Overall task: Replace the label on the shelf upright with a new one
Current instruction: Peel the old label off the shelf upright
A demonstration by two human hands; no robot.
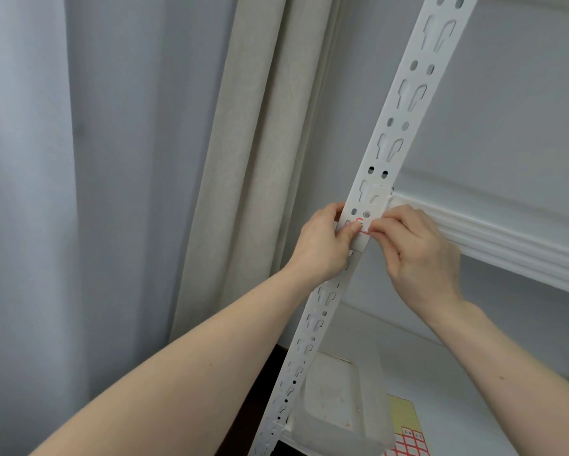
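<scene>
Upright [380, 166]: white, slotted, leaning across the view. Label [362, 225] (small, red-edged): set on the upright's face, level with the shelf [493, 238] edge. Left hand [322, 245]: wrapped round the upright's left edge, thumb pressed on the label. Right hand [418, 255]: label's right edge pinched by curled fingertips. Below: translucent tub [339, 399], label sheet [408, 436].

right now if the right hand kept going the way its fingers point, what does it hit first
The label on the upright, which its fingertips already pinch; just beyond lies the left hand. Depth is hard to judge.
</scene>
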